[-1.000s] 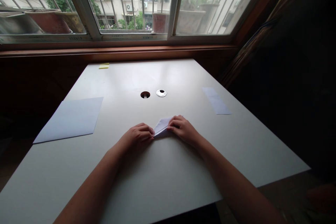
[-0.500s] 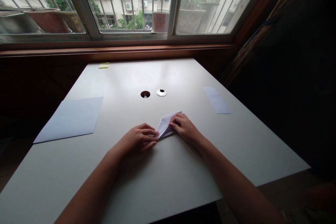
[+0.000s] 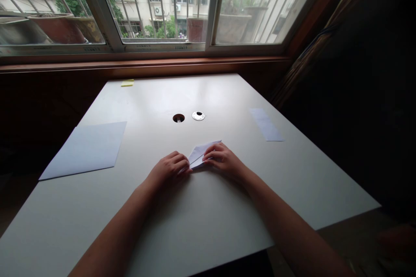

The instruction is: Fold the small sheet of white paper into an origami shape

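I can read no words or numbers from here. On the lower rail of the window frame [image 3: 130, 49], I pick up one row of dark printed marks [image 3: 92, 49] at upper left and a second row [image 3: 181, 47] at upper centre, both too small for me to make out.

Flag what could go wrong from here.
1. The left hand and right hand both have fingers on the folded paper; uneven pressure might skew or crumple its folds.
2. The larger sheet reaches the table's left edge, so a bump from the left forearm could push it off.
3. The round hole in the table is uncovered; a small scrap might drop in.
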{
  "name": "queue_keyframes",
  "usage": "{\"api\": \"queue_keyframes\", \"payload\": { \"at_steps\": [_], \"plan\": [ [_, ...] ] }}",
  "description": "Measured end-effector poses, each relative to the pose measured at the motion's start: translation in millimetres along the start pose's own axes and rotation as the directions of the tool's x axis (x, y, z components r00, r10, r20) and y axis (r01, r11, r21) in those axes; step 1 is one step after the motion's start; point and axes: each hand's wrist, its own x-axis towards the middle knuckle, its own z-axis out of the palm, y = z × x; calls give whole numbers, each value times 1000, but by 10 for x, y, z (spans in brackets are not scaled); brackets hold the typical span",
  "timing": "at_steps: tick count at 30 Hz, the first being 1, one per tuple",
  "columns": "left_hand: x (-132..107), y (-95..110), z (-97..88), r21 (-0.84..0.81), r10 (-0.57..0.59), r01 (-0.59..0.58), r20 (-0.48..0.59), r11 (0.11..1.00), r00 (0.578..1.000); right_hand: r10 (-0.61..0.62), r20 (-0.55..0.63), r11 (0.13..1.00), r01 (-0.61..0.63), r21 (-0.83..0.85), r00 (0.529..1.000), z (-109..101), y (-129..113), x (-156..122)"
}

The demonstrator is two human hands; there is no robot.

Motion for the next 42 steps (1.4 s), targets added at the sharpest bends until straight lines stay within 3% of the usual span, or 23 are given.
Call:
{"api": "queue_keyframes", "payload": {
  "at_steps": [15,24,29,33,37,42],
  "plan": [
    [-55,-96,1,-73,-43,38,-59,997,997,-41,18,999,41,-2,999,-29,-13,-19],
    [-35,14,-85,-249,-6,13,31,969,1000,-8,-122,991,-8,-132,992,-17,121,-43],
    [-25,70,-136,-329,13,5,52,944,999,-17,-87,992,5,-129,996,-11,114,-45],
    [-37,15,-98,-253,9,-22,-52,967,999,-46,-51,991,39,-125,998,4,77,-43],
    [-54,-76,-39,-96,-53,40,-133,995,990,-85,-12,991,84,-103,996,20,42,-46],
    [-62,-129,-23,18,9,-9,-2,1000,1000,-134,48,986,138,-92,990,14,17,-52]
  ]
}}
